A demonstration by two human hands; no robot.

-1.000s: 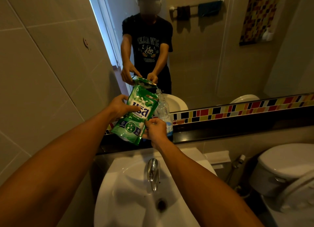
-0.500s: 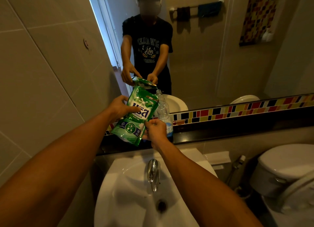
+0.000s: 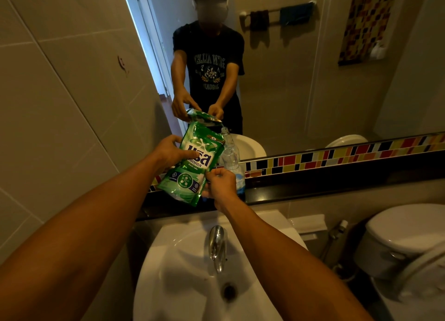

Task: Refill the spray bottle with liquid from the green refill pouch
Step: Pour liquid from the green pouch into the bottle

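I hold the green refill pouch (image 3: 190,171) tilted above the dark ledge, its top corner leaning right toward the open neck of a clear spray bottle (image 3: 231,159). My left hand (image 3: 169,153) grips the pouch's left side, fingers across its front. My right hand (image 3: 220,183) pinches the pouch's lower right corner, in front of the bottle's lower part. The bottle stands on the ledge against the mirror with no spray head on it. Whether liquid is flowing I cannot tell.
A dark ledge (image 3: 325,188) runs under the mirror (image 3: 289,80), edged by a coloured tile strip (image 3: 337,156). Below are a white sink (image 3: 183,272) with a chrome tap (image 3: 217,247). A toilet (image 3: 404,239) stands at the right. A tiled wall (image 3: 60,104) is close on the left.
The pouch has tipped slightly further, its top corner a little closer to the bottle's neck. Both hands have kept their grips.
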